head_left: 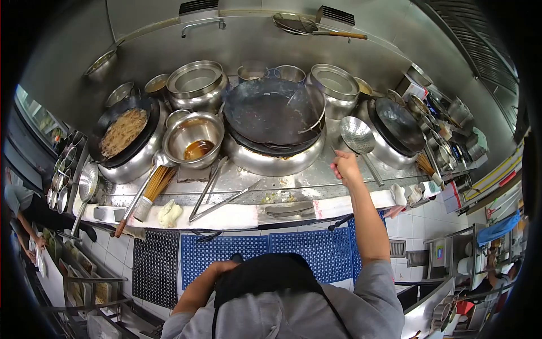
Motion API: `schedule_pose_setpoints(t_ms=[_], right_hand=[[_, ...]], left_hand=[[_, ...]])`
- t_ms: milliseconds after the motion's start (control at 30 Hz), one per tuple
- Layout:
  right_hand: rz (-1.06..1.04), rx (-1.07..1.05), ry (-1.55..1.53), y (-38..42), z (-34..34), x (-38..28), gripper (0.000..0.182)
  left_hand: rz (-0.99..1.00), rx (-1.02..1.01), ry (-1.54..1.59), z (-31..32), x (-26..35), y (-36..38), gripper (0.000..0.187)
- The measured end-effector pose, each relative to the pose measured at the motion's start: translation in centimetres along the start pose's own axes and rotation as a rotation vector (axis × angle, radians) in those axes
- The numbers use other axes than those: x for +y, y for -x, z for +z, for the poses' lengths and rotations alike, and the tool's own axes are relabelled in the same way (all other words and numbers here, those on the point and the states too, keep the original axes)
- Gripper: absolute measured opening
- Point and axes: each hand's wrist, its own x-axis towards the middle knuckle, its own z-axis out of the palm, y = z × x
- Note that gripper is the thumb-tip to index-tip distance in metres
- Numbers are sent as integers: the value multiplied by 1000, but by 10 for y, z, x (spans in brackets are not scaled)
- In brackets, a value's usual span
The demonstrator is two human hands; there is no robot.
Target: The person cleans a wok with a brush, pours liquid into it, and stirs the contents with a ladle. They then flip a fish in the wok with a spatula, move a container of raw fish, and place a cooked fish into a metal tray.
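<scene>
My right hand [345,168] is over the steel counter in front of the big centre wok [259,116]. Its fingers are curled, with a thin tip showing above them; what they hold, if anything, I cannot make out. Just right of the hand lies a perforated skimmer [358,134], its handle pointing toward me. A ladle [305,104] leans inside the wok's right side. My left hand [227,266] is low by the black apron [265,277], and its fingers are hidden.
Left are a wok of browned food [125,133], a steel bowl of brown liquid [192,127], a bamboo brush [155,186] and tongs [217,195]. Another wok [400,127] stands right. Lidded pots [195,79] line the back. A person [20,203] works at far left.
</scene>
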Motion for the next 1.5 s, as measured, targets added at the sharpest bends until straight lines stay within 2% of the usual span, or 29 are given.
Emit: schedule_pose_setpoints(t_ms=[100, 133, 200, 267, 300, 367, 400, 433, 467, 567, 633, 700, 800, 867, 1067, 1167, 1300, 1400, 1500], right_hand=[[86, -79, -153, 1, 11, 1, 61], [103, -91, -186, 1, 16, 0, 58], [144, -113, -250, 0, 25, 1, 52], [186, -182, -318, -2, 31, -2, 45], [209, -216, -353, -4, 34, -4, 42], [240, -264, -397, -11, 42, -3, 37], [258, -287, -417, -16, 45, 0, 35], [261, -293, -438, -23, 50, 6, 35], [267, -314, -464, -27, 55, 8, 36], [295, -345, -544, -32, 72, 8, 38], [333, -337, -580, -30, 83, 2, 40], [321, -305, -618, -27, 91, 2, 38], [305, -337, -665, -24, 102, -1, 34], [268, -414, -670, -30, 93, 8, 33], [153, -422, -527, -12, 52, -13, 32], [125, -303, -543, 0, 31, -24, 36], [42, -96, -359, 8, 6, -34, 50], [-81, -15, -164, 6, -9, -38, 59], [-129, 85, 49, 8, -13, -38, 55]], left_hand=[[326, -83, -208, -10, -4, -4, 38], [315, -22, -383, -12, 1, -4, 38], [282, 97, -730, 21, 74, 89, 39], [363, 72, -697, 23, 103, 143, 39], [604, 97, -773, 30, 121, 192, 41], [886, 59, -740, 49, 163, 310, 37], [1120, 109, -807, 51, 173, 365, 37], [1386, 240, -867, 68, 186, 427, 40], [1627, 434, -792, 78, 180, 470, 52], [2107, 1197, -993, 105, 155, 540, 53], [2143, 1338, -1324, 125, 149, 549, 53], [2041, 1253, -1629, 138, 154, 542, 54], [1877, 1117, -1803, 142, 166, 528, 54], [1837, 1084, -1827, 144, 167, 523, 55], [1804, 1048, -1848, 141, 163, 519, 56], [1802, 1026, -1850, 140, 162, 518, 57], [1820, 998, -1845, 137, 166, 516, 58], [1801, 964, -1829, 133, 171, 515, 58], [1777, 938, -1825, 128, 179, 516, 59]])
